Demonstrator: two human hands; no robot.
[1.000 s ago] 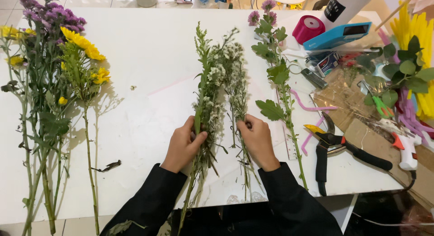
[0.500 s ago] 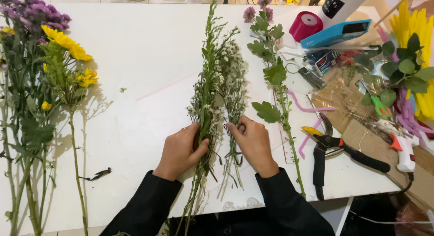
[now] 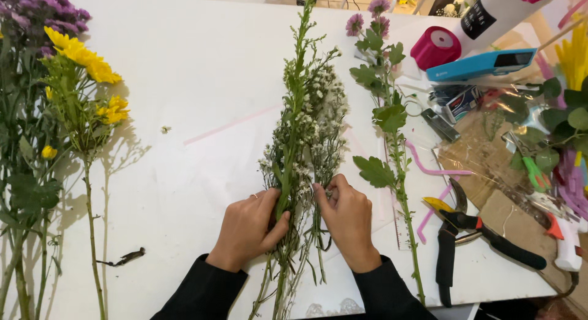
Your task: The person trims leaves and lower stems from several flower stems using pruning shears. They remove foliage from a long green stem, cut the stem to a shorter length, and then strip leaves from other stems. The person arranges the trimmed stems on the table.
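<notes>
White tabletop (image 3: 202, 69), flower-arranging station, viewed from the head camera

Item in hand: bunch of small white filler flowers (image 3: 306, 142) with green stems, lying lengthwise at centre, blooms far, cut ends running off the near edge. Left hand (image 3: 248, 228) was curled around the stems from the left, thumb and fingers pressed on a green stalk. Right hand (image 3: 346, 216) pinched the stems from the right, fingertips tucked into the sprigs. Both grips closed on the bunch, low on the stems.

Progress, as judged: the filler sprigs were gathered into one loose sheaf but not bound; no tie showed on the stems. Purple-headed leafy stem (image 3: 389, 118) lay just beside it on the right, not joined. Yellow flowers (image 3: 82, 56) and purple flowers (image 3: 37, 14) lay well apart at far left, untouched. Most of the assembling appeared left to do.

Edges and room: broad bare tabletop between the bunch and the yellow flowers, holding only a small dark scrap (image 3: 125, 257) and a crumb. Right side crowded: black-handled pruners (image 3: 465, 225) near the edge, pink ribbon roll (image 3: 435, 47), blue tool (image 3: 481, 66), pink pipe-cleaner strips (image 3: 432, 173), glue gun (image 3: 566, 240) at the corner. Near edge sat close under the wrists
</notes>
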